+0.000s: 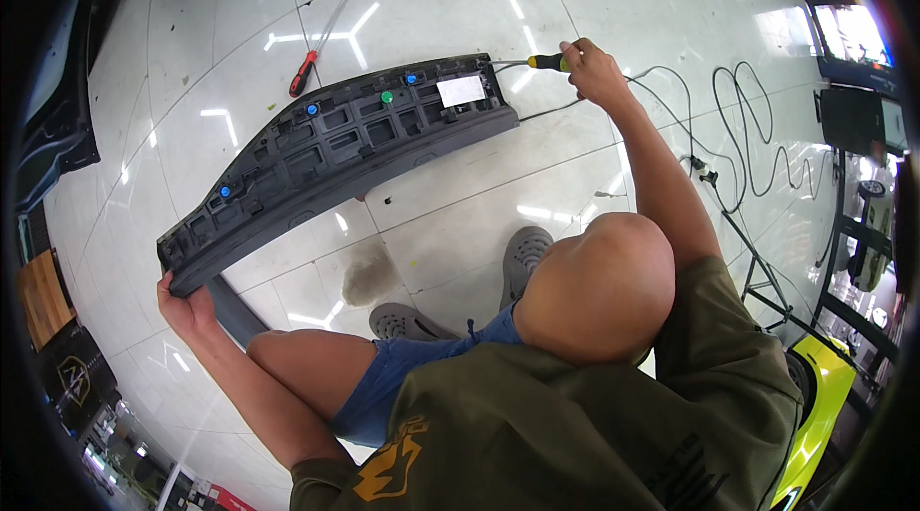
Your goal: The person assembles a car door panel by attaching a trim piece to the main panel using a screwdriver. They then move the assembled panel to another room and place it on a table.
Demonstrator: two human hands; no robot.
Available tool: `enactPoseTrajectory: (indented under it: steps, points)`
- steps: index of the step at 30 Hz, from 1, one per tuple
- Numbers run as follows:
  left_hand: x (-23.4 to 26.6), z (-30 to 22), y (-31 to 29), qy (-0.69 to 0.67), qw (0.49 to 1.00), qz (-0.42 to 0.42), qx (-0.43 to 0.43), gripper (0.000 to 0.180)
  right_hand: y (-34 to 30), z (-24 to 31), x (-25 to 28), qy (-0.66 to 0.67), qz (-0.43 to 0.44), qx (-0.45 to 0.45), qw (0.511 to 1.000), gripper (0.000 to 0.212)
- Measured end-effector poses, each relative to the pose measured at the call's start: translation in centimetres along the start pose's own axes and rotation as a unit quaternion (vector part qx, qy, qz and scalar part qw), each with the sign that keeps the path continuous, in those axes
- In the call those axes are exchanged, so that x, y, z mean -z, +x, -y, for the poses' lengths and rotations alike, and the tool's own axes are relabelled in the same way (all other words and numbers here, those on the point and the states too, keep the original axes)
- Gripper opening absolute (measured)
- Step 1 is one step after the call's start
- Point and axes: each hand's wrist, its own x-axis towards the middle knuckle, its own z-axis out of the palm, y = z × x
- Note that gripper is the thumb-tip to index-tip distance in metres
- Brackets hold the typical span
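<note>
A long black plastic trim panel [383, 166] lies across the space before me, its ribbed back side up, with blue clips, a green clip [387, 97] and a white label [461, 91]. My left hand [189, 308] is closed round the panel's near left end. In my right hand [596, 77] is the black-and-yellow handle of a screwdriver [547, 62]. Its thin shaft points left and reaches the panel's far right end; whether the tip touches is too small to tell. Beyond the panel rests another long screwdriver [303, 74] with a red-and-black handle.
Pale glossy tiles [460, 185] make up the floor. A black cable [738, 128] winds over it at the right, near a black stand [767, 286]. A dark strip [238, 308] sticks out beneath the panel's left end. My grey clogs [407, 321] stand close to the panel.
</note>
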Motion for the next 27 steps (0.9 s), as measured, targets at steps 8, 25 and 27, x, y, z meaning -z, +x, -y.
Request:
enactPoseTrajectory:
  steps: [8, 25, 27]
  points:
    - [-0.2, 0.4, -0.3, 0.004, 1.0, -0.003, -0.006, 0.041, -0.2, 0.2, 0.0, 0.025, -0.023, -0.018, 0.999, 0.038]
    - [-0.9, 0.6, -0.6, 0.021, 0.999, -0.016, -0.017, 0.041, 0.4, -2.3, -1.4, 0.123, -0.07, 0.063, 0.988, 0.043]
    - [-0.2, 0.4, -0.4, 0.013, 1.0, -0.018, -0.011, 0.041, -0.1, -0.7, -0.9, 0.141, -0.049, 0.028, 0.988, 0.044]
